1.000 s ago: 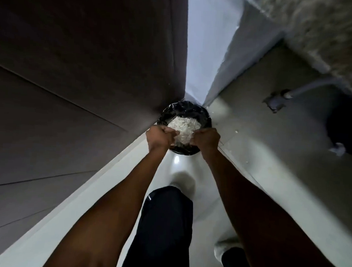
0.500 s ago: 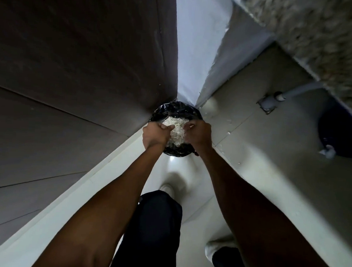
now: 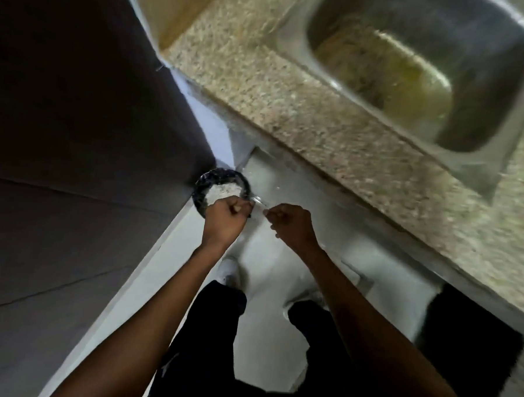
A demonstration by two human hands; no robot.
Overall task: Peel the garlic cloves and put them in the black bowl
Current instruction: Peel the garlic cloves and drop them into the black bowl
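You are standing on a pale tiled floor (image 3: 269,259) in a narrow gap between a dark cabinet (image 3: 77,112) on your left and a speckled stone counter (image 3: 291,87) on your right, with a steel sink (image 3: 428,64) set into it. The counter and sink are smeared by motion blur. Below, your dark trousers (image 3: 211,332) and one white shoe (image 3: 228,269) show.

A black-lined bin (image 3: 205,180) sits on the floor in the corner at the foot of the cabinet, and a heap of whitish peelings (image 3: 221,191) lies inside it. Whether any garlic cloves are among them cannot be made out, and the black bowl is not in sight.

Your left hand (image 3: 224,219) hangs over the near rim of the bin, fingers curled into a loose fist just above the peelings; whether it holds anything cannot be told. Your right hand (image 3: 292,225) is beside the bin, over bare floor, fingers also curled in. Something thin and pale (image 3: 259,202) stretches between the two hands, too blurred to name, and whether either hand pinches it is unclear.
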